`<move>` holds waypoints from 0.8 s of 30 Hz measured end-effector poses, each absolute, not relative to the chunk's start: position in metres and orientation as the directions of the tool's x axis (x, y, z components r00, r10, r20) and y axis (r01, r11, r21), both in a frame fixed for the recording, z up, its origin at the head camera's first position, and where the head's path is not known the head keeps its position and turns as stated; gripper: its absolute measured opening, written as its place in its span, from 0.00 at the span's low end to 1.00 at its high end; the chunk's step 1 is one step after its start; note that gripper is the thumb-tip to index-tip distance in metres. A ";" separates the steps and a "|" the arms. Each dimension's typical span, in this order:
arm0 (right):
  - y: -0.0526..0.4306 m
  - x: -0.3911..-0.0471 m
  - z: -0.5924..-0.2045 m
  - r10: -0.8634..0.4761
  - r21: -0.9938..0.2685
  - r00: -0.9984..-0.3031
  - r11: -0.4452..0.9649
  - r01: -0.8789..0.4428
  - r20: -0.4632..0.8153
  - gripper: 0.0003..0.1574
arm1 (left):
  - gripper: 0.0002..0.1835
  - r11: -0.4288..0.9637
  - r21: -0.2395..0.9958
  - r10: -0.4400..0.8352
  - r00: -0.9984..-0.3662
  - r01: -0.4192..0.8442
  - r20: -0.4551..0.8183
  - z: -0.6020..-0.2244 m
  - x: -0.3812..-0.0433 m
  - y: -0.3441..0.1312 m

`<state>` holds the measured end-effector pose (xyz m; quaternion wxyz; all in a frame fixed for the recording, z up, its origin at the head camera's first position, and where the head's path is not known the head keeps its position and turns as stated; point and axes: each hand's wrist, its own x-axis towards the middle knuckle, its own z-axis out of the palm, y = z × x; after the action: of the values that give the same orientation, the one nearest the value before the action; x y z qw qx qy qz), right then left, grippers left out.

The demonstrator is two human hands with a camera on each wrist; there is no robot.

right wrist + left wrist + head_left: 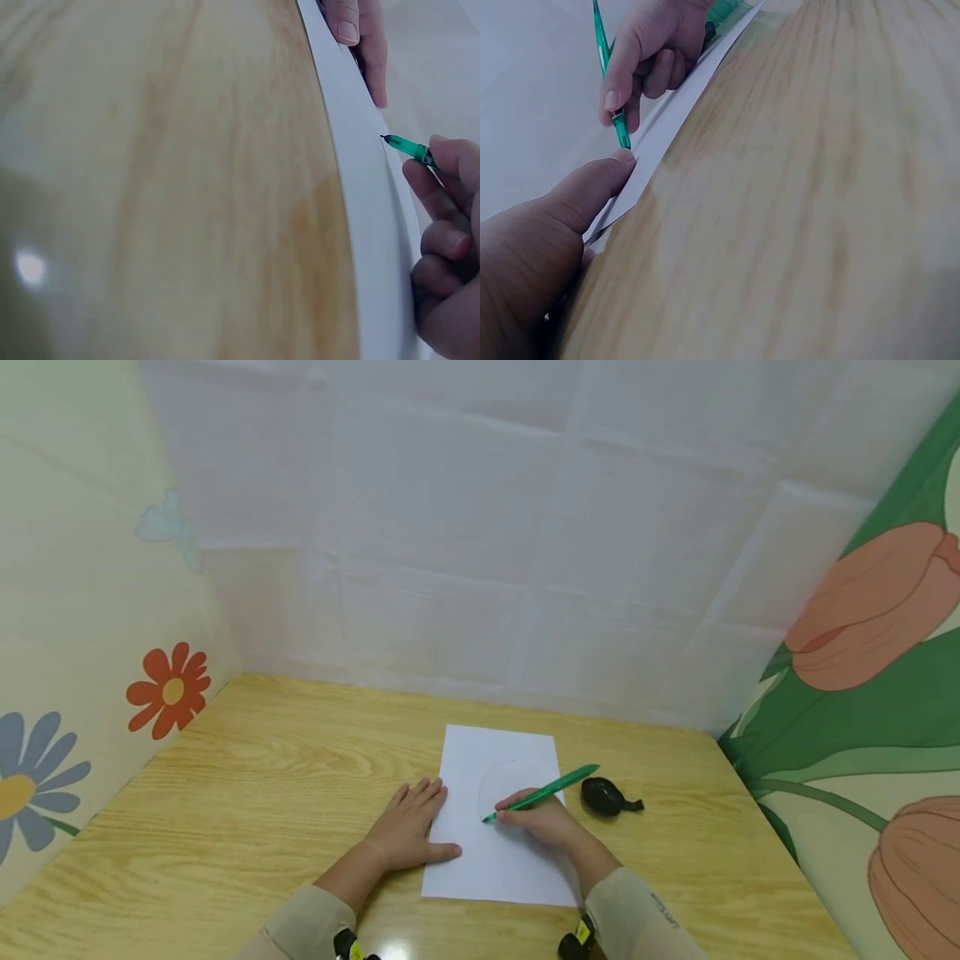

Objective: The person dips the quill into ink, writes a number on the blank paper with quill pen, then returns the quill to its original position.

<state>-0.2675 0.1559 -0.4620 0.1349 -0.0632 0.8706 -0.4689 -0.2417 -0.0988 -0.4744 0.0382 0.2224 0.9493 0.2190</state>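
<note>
A white sheet of paper (465, 868) lies on the wooden table, with a thin curved line (482, 787) drawn on its middle. My right hand (543, 818) pinches a green pen (566, 781) between thumb and fingers, slanting up to the right. In the head view the pen's tip meets the lower end of the curve. Resting over the paper's left edge, my left hand (408, 827) has its fingers spread and its thumb out on the sheet. The right wrist view shows the pen's dark tip (384, 137) at the paper.
Right of the paper lies a shiny black rounded object (603, 797) with a short tail. The wood-grain table (247, 793) ends at a white sheet-covered wall (450, 527) behind. Flower-patterned panels (862, 760) stand at both sides.
</note>
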 end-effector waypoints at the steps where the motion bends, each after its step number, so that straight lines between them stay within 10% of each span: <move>1: 0.156 -0.267 -0.462 -0.238 -0.834 -0.955 0.552 0.017 -0.177 0.15 | 0.55 0.806 0.431 0.439 -0.898 0.406 0.024 -0.475 -0.242 -0.099; 24: 0.161 -0.260 -0.461 -0.258 -0.838 -0.945 0.545 0.029 -0.200 0.16 | 0.55 0.811 0.419 0.441 -0.897 0.408 0.021 -0.474 -0.243 -0.099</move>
<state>-0.2596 0.1611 -0.4614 0.1516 -0.0660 0.8656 -0.4726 -0.2430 -0.0991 -0.4736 0.0387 0.2233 0.9509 0.2110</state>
